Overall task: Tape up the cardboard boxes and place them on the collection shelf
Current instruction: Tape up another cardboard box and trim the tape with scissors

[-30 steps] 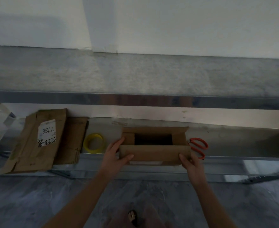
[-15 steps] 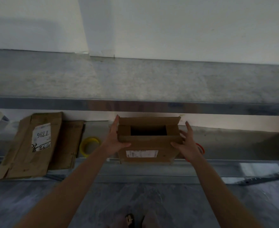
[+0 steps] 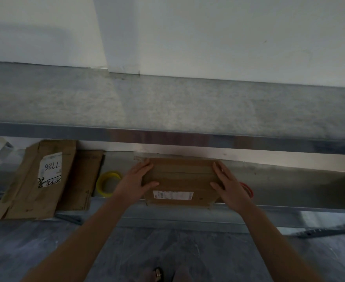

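Note:
A small brown cardboard box (image 3: 179,178) with a white label on its near face sits at the front of the lower shelf (image 3: 289,186). Its top flaps lie closed, with a seam running across. My left hand (image 3: 135,184) lies flat against the box's left side, fingers straight and thumb resting on top. My right hand (image 3: 228,184) mirrors it on the right side, thumb also on top. A yellow tape roll (image 3: 108,183) lies on the shelf just left of my left hand. Orange scissors (image 3: 248,189) peek out behind my right hand.
Two flattened cardboard boxes (image 3: 41,180) lie at the left end of the lower shelf, one bearing a label marked 7786. A wide grey upper shelf (image 3: 167,106) overhangs the lower one, against a white wall. Grey floor lies below.
The box's open top has been folded closed. Both hands shifted from holding the lifted box to lying along its sides with thumbs on the closed top.

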The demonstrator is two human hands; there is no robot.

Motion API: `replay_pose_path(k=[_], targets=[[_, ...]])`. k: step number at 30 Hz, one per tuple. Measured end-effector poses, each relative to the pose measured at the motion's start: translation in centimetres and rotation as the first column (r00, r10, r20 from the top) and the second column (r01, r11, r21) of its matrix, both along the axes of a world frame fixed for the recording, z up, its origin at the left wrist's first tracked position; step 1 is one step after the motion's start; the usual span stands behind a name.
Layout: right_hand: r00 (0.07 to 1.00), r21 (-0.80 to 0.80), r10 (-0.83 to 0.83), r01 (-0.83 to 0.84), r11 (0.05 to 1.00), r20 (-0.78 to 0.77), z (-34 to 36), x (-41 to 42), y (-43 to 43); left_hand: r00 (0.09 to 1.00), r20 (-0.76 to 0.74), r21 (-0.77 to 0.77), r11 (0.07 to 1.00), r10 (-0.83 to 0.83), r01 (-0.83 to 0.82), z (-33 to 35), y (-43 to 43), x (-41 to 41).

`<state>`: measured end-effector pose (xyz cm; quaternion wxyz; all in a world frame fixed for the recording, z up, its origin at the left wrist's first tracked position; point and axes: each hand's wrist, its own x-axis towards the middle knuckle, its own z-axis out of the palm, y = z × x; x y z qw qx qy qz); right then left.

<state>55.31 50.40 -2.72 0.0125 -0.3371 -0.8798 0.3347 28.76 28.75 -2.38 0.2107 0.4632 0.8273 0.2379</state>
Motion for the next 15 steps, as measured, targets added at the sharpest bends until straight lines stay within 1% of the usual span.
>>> replay_pose_path(k=[3, 5, 6, 7, 8, 10, 11, 13, 15], targets=[[0.995, -0.039, 0.033, -0.029, 0.999, 0.092, 0.2, -0.3, 0.7, 0.991, -0.128, -0.148, 0.989, -0.028, 0.009, 0.6, 0.4, 0.1], [0.982, 0.006, 0.056, -0.058, 0.998, 0.182, 0.8, -0.5, 1.0, 0.963, -0.256, -0.200, 0.979, -0.088, 0.036, 1.0, 0.5, 0.4], [0.974, 0.045, 0.051, -0.063, 0.997, 0.220, 1.0, -0.4, 0.8, 0.947, -0.297, -0.197, 0.978, -0.125, 0.067, 1.0, 0.4, 0.7], [0.971, 0.086, 0.045, -0.067, 0.994, 0.233, 1.0, -0.2, 0.3, 0.936, -0.313, -0.175, 0.979, -0.159, 0.108, 0.8, 0.1, 1.0], [0.974, 0.117, 0.044, -0.072, 0.991, 0.223, 0.7, 0.1, -0.4, 0.943, -0.287, -0.137, 0.981, -0.169, 0.134, 0.4, -0.2, 1.2], [0.985, 0.117, 0.044, -0.064, 0.991, 0.170, 0.3, 0.1, -1.4, 0.970, -0.202, -0.078, 0.989, -0.136, 0.123, -0.5, -0.8, 1.6], [0.989, 0.106, 0.044, -0.059, 0.993, 0.142, 0.3, -0.1, -1.4, 0.974, -0.189, -0.079, 0.991, -0.122, 0.108, -0.7, -0.7, 1.6], [0.990, 0.105, 0.049, -0.063, 0.992, 0.135, 0.6, -0.9, -0.8, 0.963, -0.232, -0.145, 0.984, -0.137, 0.105, -0.4, 0.0, 1.4], [0.972, 0.151, 0.056, -0.092, 0.984, 0.229, 1.3, -1.2, -0.4, 0.943, -0.277, -0.217, 0.968, -0.185, 0.126, 0.2, 0.5, 1.0]])
